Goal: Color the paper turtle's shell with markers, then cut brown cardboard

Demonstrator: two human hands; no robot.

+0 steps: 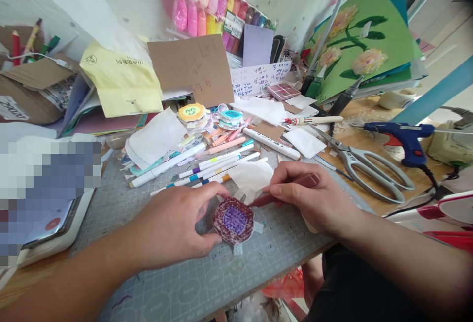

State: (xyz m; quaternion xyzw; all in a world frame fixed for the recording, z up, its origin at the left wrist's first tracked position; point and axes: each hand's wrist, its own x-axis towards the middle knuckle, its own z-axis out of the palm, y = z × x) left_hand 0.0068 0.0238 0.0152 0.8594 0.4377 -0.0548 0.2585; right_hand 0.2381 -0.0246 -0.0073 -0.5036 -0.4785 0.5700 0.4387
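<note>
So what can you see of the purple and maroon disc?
The disc looks like paper: roundish, wavy-edged, violet centre, streaky maroon ring, whitish tabs jutting out. It lies on the cutting mat, left side held by thumb and index finger of the left hand; the maroon pen in the right hand points at its right edge.

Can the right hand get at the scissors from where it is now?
Probably yes: the scissors lie just beyond and to the right of the right hand, their handles uncovered. But that hand holds a dark red pen, which would likely need setting down first.
</note>
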